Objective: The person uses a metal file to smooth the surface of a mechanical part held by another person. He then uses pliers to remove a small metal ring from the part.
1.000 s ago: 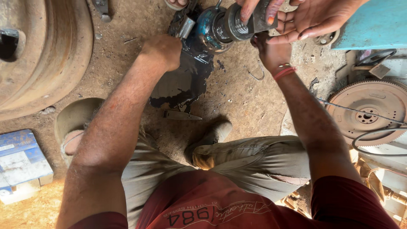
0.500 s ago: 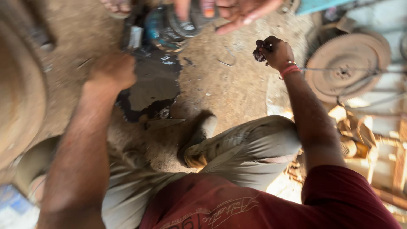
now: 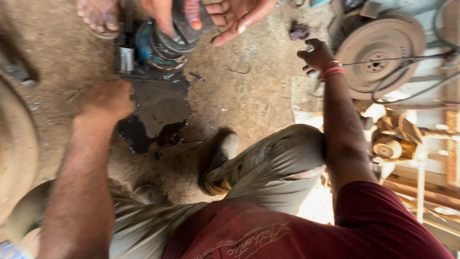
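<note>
Nearest, the person's bent knee (image 3: pixel 282 158) and shoe (image 3: pixel 221 156) rest on the dirt floor (image 3: pixel 249 100). The left hand (image 3: pixel 109 100) is a closed fist at the edge of a dark oily patch (image 3: pixel 160 112), its fingers curled together; whether they grip anything is hidden. The right hand (image 3: pixel 317 55), with a red wristband (image 3: pixel 332 71), is raised with fingers loosely curled near a rusty toothed wheel (image 3: pixel 381 55); I cannot tell if it holds something. Farther off, another person's hands (image 3: pixel 230 14), cut off by the frame edge, grip a blue round machine part (image 3: pixel 163 43).
</note>
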